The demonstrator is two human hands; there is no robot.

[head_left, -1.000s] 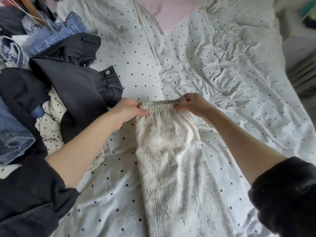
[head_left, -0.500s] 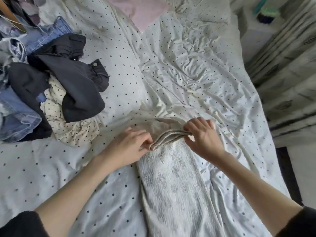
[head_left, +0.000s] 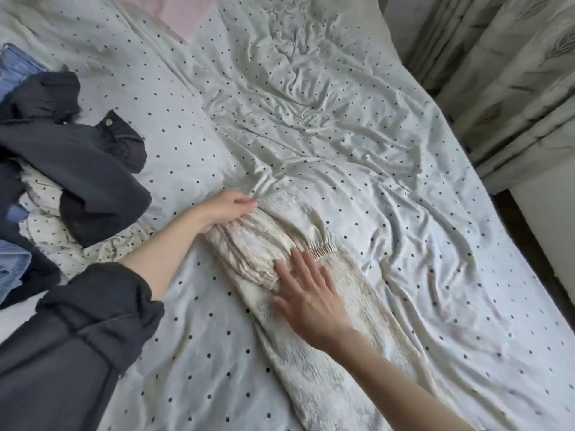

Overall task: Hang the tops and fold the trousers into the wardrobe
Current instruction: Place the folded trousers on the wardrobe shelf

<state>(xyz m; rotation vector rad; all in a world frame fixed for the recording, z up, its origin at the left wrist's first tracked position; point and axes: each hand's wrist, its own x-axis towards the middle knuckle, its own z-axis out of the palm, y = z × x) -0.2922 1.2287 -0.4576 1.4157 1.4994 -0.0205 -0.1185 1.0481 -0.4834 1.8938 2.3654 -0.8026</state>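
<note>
Released since half a second ago, the waistband lies folded back onto the cream trousers (head_left: 314, 346), stretched lengthwise along the bed (head_left: 404, 188). Right hand (head_left: 308, 297) is pressed flat, grip wide; left hand (head_left: 225, 209) bunches the fold's far edge.

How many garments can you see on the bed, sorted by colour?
Cream trousers, under the hands: 1
Dark grey garment: 1
Blue denim, pieces hard to separate: at least 1
White dotted garment: 1
Total: at least 4
</note>
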